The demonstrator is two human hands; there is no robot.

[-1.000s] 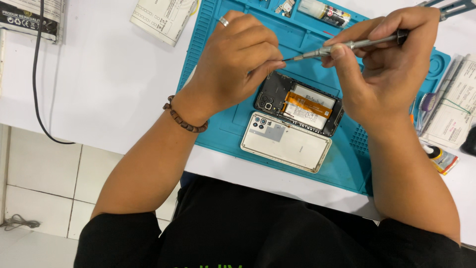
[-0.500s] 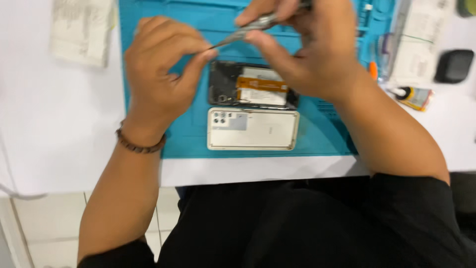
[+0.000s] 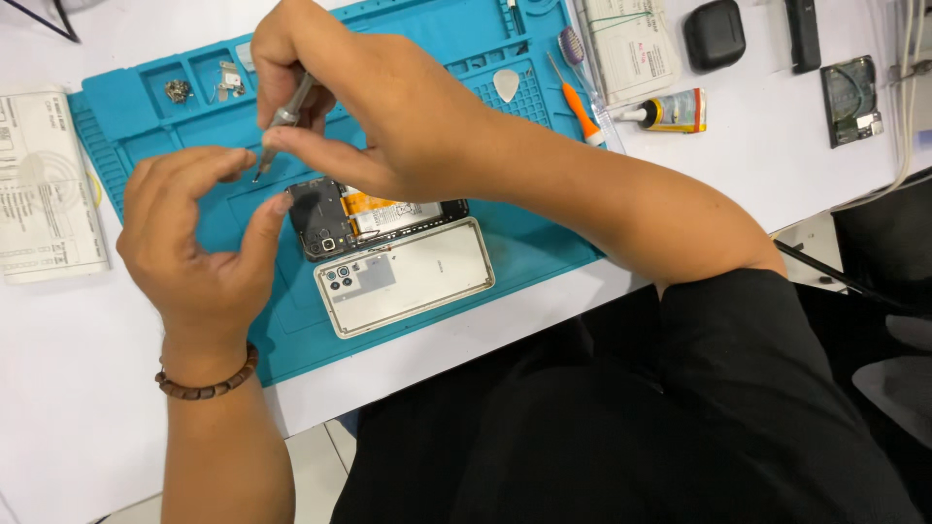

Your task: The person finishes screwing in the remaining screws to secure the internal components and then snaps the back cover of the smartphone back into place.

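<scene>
**Screwdriver lifted off the opened phone, left hand loosened beside it**

A second ago both hands were bunched tight over the opened phone (image 3: 374, 215), with the screwdriver lying nearly level across them. Now the right hand (image 3: 388, 107) holds the slim grey screwdriver (image 3: 284, 118) steeply, pinched between thumb and fingers, its tip hanging just above the mat at the phone's upper left corner, not on the phone itself. The left hand (image 3: 194, 243) has drawn apart from the tool: it is half open, fingers curled in a loose C, gripping nothing, with the thumb tip touching the phone's left edge. The view has also swung, so the mat now fills the upper left of the frame. Judging from this, a fastener or small part has probably just come free and work at the phone's camera end is between strokes.

The phone lies in the middle of the blue work mat (image 3: 524, 243), black frame and orange flex exposed. Its white back cover (image 3: 408, 277) lies just below it, touching or nearly so.

Loose screws (image 3: 178, 90) and a small metal piece (image 3: 229, 80) sit in the mat's upper left compartments. A white pick (image 3: 506, 84) and an orange-handled tool (image 3: 581, 107) lie at upper centre, a glue tube (image 3: 670, 111) to their right. The right forearm crosses above the phone's right half, hiding part of it.
</scene>
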